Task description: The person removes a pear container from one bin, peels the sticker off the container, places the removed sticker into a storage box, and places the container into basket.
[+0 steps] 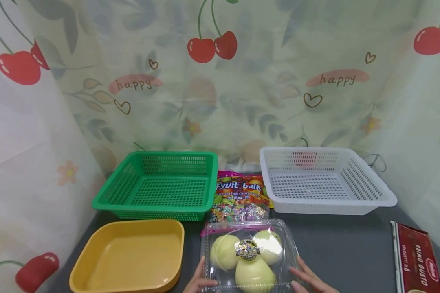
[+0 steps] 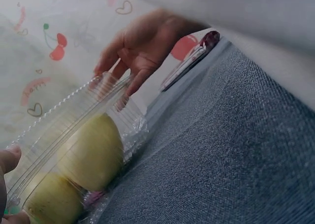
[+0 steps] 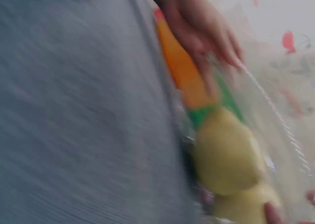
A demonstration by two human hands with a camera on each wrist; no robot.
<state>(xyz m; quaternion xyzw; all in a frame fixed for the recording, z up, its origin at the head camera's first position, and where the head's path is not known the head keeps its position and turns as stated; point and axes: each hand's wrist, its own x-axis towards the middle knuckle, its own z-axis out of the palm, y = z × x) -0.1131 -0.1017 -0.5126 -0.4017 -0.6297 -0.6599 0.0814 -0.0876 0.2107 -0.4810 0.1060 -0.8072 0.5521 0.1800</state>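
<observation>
A clear plastic clamshell box (image 1: pixel 247 226) holds three pale yellow-green pears (image 1: pixel 255 273), with a dark round label on its lid. My left hand (image 1: pixel 197 280) grips its left near corner, and my right hand (image 1: pixel 311 280) grips the right side. In the left wrist view, the right hand (image 2: pixel 145 44) pinches the lid's rim at the far end, while the left hand's fingers (image 2: pixel 9 160) show at the lower left edge. The blurred right wrist view has the left hand (image 3: pixel 204 32) at the box's far end. The box overlaps a candy bag (image 1: pixel 238 195) behind it.
A green basket (image 1: pixel 154 214) stands at the back left, a white basket (image 1: pixel 322 206) at the back right. A yellow tub (image 1: pixel 132 280) lies left of the box. On the far right is a red spaghetti packet (image 1: pixel 416 258). Patterned curtains surround the dark table (image 1: pixel 341 240).
</observation>
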